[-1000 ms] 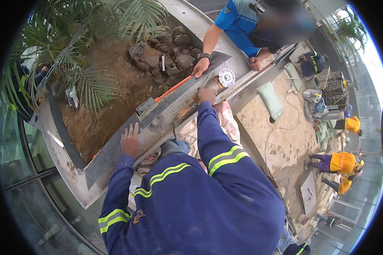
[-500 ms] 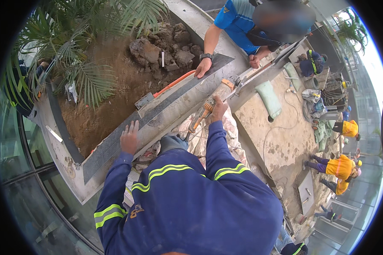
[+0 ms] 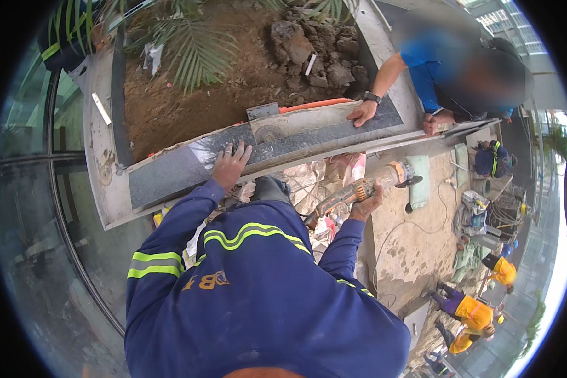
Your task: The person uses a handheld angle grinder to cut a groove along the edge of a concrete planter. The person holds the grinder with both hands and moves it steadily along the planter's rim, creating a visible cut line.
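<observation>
My left hand (image 3: 232, 165) lies with fingers spread on a dark grey stone strip (image 3: 170, 171) along the top of the planter's ledge. In my right hand (image 3: 367, 203) is an angle grinder (image 3: 340, 198) with an orange and grey dusty body, held around its middle. Its head and disc point right, away from the planter and apart from the stone. A co-worker in a blue shirt rests one hand (image 3: 363, 112) on the far part of the strip. The co-worker's other hand (image 3: 431, 123) is by the ledge's right end.
Soil (image 3: 195, 116) and palm fronds (image 3: 201, 57) fill the planter, with a grey metal piece (image 3: 262, 111) and an orange strip (image 3: 315, 104) at its inner edge. Crumpled sacks (image 3: 305, 179) lie below the ledge. A cable crosses the floor on the right. Workers in orange stand farther off.
The view has turned, so the ledge lies more level. The grinder has moved off the ledge to the right, in my right hand. My left hand remains on the stone.
</observation>
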Available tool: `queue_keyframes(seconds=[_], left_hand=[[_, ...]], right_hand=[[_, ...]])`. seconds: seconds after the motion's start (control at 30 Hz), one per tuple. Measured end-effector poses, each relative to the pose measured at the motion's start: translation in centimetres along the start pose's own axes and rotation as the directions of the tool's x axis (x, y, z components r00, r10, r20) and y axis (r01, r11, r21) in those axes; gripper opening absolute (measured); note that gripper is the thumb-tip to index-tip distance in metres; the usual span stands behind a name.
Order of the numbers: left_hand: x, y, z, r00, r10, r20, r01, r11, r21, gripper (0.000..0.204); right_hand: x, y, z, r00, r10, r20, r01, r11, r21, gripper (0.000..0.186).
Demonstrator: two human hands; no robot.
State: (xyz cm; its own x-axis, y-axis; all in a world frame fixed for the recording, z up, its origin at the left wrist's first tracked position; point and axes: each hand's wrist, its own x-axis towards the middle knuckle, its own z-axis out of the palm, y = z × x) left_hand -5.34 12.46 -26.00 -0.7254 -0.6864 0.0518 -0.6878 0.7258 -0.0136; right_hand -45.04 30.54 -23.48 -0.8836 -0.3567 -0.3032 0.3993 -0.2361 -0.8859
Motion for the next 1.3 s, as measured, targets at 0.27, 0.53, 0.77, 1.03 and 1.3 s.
queue_keyframes(seconds=[0.27, 0.53, 0.77, 1.03, 1.3], left_hand=[[-1.0, -0.3, 0.5, 1.000, 0.009, -0.028, -0.009, 1.000, -0.005, 0.054], [-1.9, -1.1, 2.4, 0.998, -0.012, -0.068, 0.011, 1.000, -0.015, 0.059], [-2.4, -1.4, 1.8, 1.000, -0.012, -0.015, 0.010, 0.997, -0.079, 0.076], [-2.2, -2.9, 3.1, 0.996, 0.054, -0.064, -0.063, 0.987, -0.146, 0.081], [-1.4, -1.9, 1.5, 0.998, 0.046, -0.038, -0.049, 0.996, -0.071, 0.058]], right_hand=[[-0.7, -1.5, 2.0, 0.979, 0.053, 0.196, -0.059, 0.998, 0.028, 0.034], [-1.5, -3.0, 4.1, 0.976, 0.025, 0.216, 0.009, 0.988, -0.155, 0.064], [-1.0, -4.3, 7.3, 0.958, 0.012, 0.285, 0.065, 0.963, -0.260, 0.056], [-1.8, -6.5, 9.9, 0.907, 0.080, 0.414, 0.081, 0.930, -0.358, 0.049], [-2.8, -7.4, 13.2, 0.659, 0.375, 0.652, -0.067, 0.893, -0.446, 0.072]])
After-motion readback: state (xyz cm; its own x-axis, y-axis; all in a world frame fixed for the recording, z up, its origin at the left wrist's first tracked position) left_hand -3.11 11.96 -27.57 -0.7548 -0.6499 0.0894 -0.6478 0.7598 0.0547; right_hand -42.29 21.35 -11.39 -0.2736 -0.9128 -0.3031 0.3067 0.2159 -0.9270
